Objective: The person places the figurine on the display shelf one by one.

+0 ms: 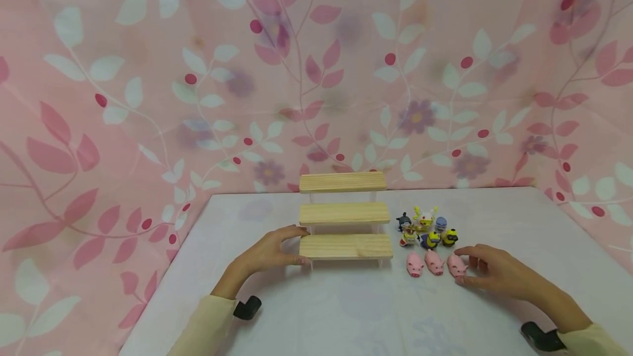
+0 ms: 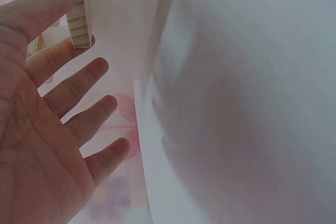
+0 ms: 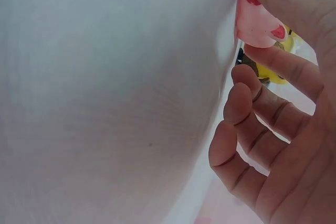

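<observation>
A three-step wooden display stand (image 1: 346, 246) with clear supports stands at the back middle of the table. My left hand (image 1: 264, 251) grips the left end of its lowest step, thumb at the front edge and index finger at the back; the plank end (image 2: 80, 30) shows between them in the left wrist view, the other fingers spread. To the right of the stand, three pink toy pigs (image 1: 434, 262) lie in a row. My right hand (image 1: 504, 273) pinches the rightmost pig (image 1: 456, 265) between thumb and index finger, the other fingers loosely bent.
Behind the pigs stands a tight cluster of small toy figures (image 1: 430, 239), some yellow, close beside the stand's right side. A white cloth covers the table (image 1: 356, 312). A pink floral curtain (image 1: 316, 70) hangs along the back and sides.
</observation>
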The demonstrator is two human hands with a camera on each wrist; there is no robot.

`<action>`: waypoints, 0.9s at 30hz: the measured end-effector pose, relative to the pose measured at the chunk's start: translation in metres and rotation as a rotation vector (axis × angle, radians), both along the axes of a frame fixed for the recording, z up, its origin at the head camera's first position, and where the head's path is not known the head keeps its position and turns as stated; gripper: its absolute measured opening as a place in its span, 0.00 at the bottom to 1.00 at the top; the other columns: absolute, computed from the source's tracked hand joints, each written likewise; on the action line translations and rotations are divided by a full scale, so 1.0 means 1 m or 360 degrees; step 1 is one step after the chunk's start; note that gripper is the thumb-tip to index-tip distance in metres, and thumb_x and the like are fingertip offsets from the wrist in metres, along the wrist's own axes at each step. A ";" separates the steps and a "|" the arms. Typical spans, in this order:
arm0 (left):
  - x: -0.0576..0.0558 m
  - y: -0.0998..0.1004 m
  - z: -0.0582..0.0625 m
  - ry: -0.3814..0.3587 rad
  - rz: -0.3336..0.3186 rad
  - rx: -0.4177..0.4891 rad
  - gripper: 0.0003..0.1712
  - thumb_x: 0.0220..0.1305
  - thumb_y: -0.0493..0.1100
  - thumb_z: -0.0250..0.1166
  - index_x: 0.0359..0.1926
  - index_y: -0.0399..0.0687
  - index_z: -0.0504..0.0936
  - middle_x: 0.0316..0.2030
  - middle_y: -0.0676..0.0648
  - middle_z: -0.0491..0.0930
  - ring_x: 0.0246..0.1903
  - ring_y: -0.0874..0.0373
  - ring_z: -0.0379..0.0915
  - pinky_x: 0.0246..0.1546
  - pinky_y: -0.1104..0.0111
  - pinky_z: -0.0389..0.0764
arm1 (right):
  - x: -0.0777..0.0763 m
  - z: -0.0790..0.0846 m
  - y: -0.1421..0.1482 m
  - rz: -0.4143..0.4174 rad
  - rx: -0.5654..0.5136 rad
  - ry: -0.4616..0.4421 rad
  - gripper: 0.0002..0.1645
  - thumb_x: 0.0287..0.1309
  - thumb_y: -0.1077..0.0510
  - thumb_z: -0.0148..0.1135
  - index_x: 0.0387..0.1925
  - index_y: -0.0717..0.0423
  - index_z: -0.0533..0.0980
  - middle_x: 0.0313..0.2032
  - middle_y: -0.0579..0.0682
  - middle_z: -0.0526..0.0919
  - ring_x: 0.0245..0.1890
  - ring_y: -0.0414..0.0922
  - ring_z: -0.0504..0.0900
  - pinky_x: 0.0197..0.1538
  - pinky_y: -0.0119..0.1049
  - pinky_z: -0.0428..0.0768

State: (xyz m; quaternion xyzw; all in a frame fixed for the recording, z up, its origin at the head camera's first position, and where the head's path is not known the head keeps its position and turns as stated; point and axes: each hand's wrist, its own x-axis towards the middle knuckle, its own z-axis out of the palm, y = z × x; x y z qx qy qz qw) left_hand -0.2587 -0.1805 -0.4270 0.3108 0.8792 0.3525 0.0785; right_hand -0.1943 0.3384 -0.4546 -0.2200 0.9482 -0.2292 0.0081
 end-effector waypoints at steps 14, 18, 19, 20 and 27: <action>0.002 0.000 0.000 0.0001 0.0002 -0.0006 0.37 0.55 0.56 0.75 0.63 0.49 0.76 0.66 0.43 0.70 0.71 0.39 0.53 0.66 0.41 0.57 | 0.004 0.001 0.001 -0.0008 0.0009 0.0048 0.33 0.50 0.35 0.72 0.51 0.49 0.79 0.30 0.37 0.71 0.30 0.33 0.67 0.29 0.28 0.71; 0.002 -0.001 -0.001 0.0008 -0.0001 -0.0015 0.37 0.55 0.56 0.75 0.63 0.49 0.76 0.66 0.43 0.70 0.71 0.39 0.53 0.66 0.41 0.56 | 0.007 0.005 0.002 -0.0015 0.0004 0.0077 0.31 0.51 0.36 0.72 0.51 0.49 0.79 0.29 0.37 0.71 0.28 0.33 0.67 0.28 0.28 0.69; 0.002 -0.001 -0.001 0.0012 -0.0003 -0.0014 0.37 0.55 0.56 0.75 0.63 0.49 0.76 0.66 0.43 0.70 0.70 0.39 0.53 0.66 0.41 0.57 | 0.008 0.007 0.002 -0.0019 0.0000 0.0074 0.31 0.51 0.36 0.72 0.51 0.49 0.79 0.29 0.38 0.70 0.28 0.33 0.67 0.27 0.28 0.69; 0.002 -0.001 -0.001 0.0013 -0.0002 -0.0013 0.37 0.55 0.56 0.75 0.63 0.50 0.76 0.66 0.43 0.70 0.70 0.39 0.53 0.66 0.41 0.57 | 0.008 0.009 0.002 -0.0026 -0.0003 0.0061 0.31 0.51 0.37 0.72 0.51 0.50 0.79 0.28 0.38 0.70 0.27 0.33 0.67 0.27 0.28 0.69; 0.004 -0.002 0.001 0.0017 -0.0010 0.0002 0.36 0.55 0.56 0.75 0.63 0.52 0.76 0.65 0.44 0.71 0.70 0.39 0.54 0.66 0.41 0.57 | 0.011 0.027 -0.002 -0.0105 0.0006 0.0043 0.33 0.52 0.37 0.71 0.53 0.51 0.78 0.25 0.39 0.68 0.24 0.34 0.66 0.24 0.29 0.67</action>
